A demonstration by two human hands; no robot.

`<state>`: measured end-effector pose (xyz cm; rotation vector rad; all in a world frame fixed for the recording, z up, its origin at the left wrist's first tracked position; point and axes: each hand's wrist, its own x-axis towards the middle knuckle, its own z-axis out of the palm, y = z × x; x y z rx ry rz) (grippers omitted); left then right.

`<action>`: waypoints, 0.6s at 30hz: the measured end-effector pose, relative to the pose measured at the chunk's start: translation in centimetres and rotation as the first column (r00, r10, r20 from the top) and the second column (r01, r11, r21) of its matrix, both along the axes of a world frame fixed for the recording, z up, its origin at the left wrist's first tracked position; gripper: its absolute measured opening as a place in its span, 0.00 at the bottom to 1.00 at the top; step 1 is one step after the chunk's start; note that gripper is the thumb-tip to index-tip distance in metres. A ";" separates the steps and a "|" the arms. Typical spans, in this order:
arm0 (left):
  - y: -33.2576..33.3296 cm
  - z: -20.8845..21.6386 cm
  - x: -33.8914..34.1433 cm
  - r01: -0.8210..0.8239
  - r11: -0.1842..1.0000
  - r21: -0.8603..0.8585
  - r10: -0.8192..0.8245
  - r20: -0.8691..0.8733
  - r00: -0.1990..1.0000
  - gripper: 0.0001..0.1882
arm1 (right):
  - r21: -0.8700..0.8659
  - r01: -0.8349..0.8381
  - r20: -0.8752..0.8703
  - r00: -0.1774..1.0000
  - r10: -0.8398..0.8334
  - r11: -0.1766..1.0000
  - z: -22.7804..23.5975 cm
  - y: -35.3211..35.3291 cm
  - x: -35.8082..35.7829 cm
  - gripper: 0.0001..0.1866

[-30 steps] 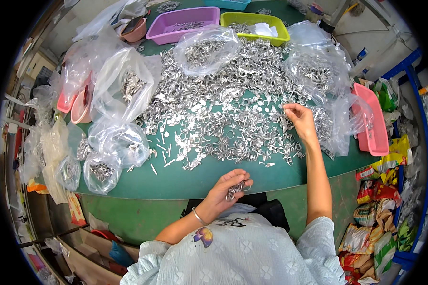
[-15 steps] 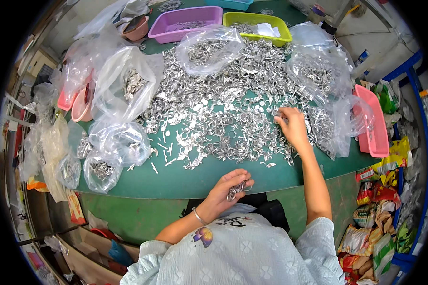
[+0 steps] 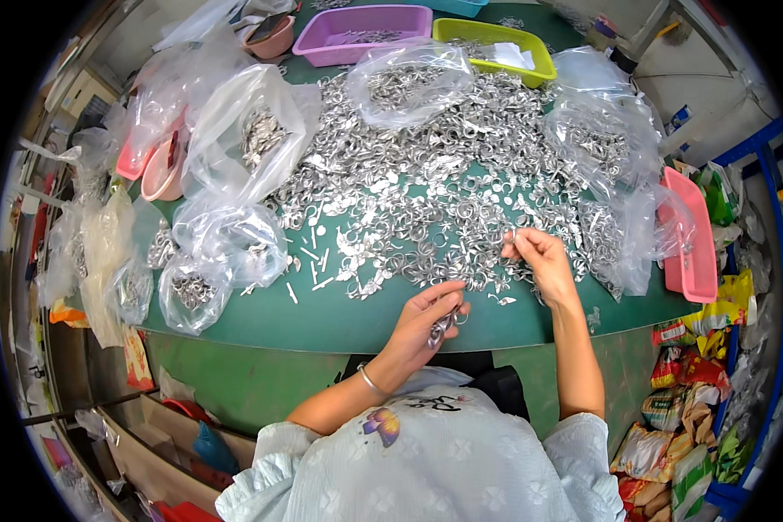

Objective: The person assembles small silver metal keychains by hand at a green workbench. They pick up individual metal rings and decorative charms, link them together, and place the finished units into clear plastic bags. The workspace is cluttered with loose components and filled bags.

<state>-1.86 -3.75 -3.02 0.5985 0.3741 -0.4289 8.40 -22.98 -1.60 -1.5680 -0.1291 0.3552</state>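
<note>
A wide heap of small silvery metal rings and charms [image 3: 418,165] covers the middle of the green table [image 3: 235,324]. My left hand [image 3: 426,324], with a bangle on its wrist, is over the table's near edge, its fingers curled round several metal rings [image 3: 444,327]. My right hand [image 3: 538,258] is above the heap's near right part, thumb and forefinger pinched on a small metal ring [image 3: 512,236]. A few thin metal sticks [image 3: 315,268] lie left of the loose pieces.
Plastic bags of metal pieces lie at the left [image 3: 250,139], at the back [image 3: 409,87] and at the right [image 3: 596,148]. Behind stand a purple basin [image 3: 357,52] and a yellow-green basin [image 3: 544,63]. A pink basin [image 3: 698,252] sits at the right edge.
My right hand has risen off the heap and drawn a little nearer, now pinching a ring. My left hand has moved slightly up and forward with its rings. The whole view has shifted slightly.
</note>
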 end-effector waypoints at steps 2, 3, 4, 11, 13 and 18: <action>-0.1 0.4 0.6 -0.044 0.987 0.153 0.034 0.064 0.997 0.12 | 0.058 -0.040 0.027 0.999 0.039 0.998 -0.1 0.7 -0.8 0.08; -0.1 0.5 1.0 -0.068 0.974 0.216 0.044 0.112 0.993 0.12 | 0.053 -0.045 0.059 0.997 0.042 0.998 0.0 1.1 -1.2 0.07; -0.1 0.7 1.3 -0.094 0.956 0.277 0.051 0.160 0.986 0.12 | 0.048 -0.050 0.090 0.995 0.045 0.998 0.1 1.5 -1.6 0.06; -0.3 2.1 2.5 -0.244 0.766 0.595 0.008 0.371 0.929 0.12 | 0.012 -0.070 0.118 0.991 0.068 0.997 1.1 2.7 -3.4 0.06; -0.4 1.8 2.8 -0.290 0.687 0.666 -0.058 0.449 0.892 0.10 | -0.009 -0.054 0.138 0.989 0.055 0.999 1.3 3.0 -3.6 0.06; -0.5 1.1 3.4 -0.497 0.515 0.698 -0.128 0.636 0.761 0.07 | 0.089 -0.068 0.121 0.991 0.057 0.994 0.4 3.0 -3.3 0.05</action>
